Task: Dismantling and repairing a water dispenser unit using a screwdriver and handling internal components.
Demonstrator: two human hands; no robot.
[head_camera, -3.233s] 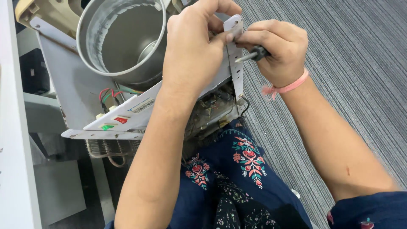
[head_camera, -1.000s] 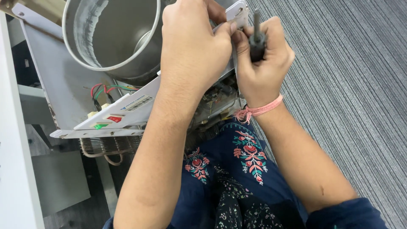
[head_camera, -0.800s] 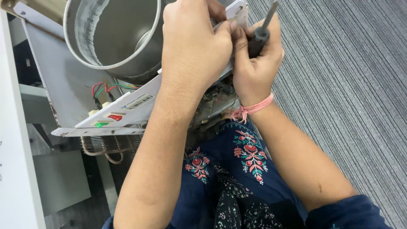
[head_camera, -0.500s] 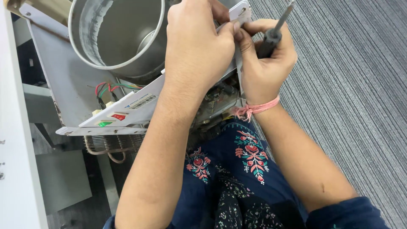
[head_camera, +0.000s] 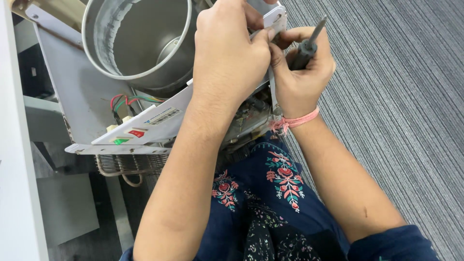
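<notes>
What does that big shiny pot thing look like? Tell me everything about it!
The round metal tank is a silvery, dull-shining cylinder, open at the top and empty, with a rolled rim and pale streaks on its inner wall. A round fitting sits at its bottom. It is tilted toward the camera, set in the grey-white appliance housing, above red, green and black wires. The left hand lies just beside its rim; whether they touch cannot be told.

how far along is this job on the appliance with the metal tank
Done: the casing is open, with the metal tank and coloured wires exposed. In hand: the left hand grips the white panel at its corner, and the right hand holds a screwdriver tip-up, off the work. Left: the panel remains attached; no fasteners are visible.
</notes>
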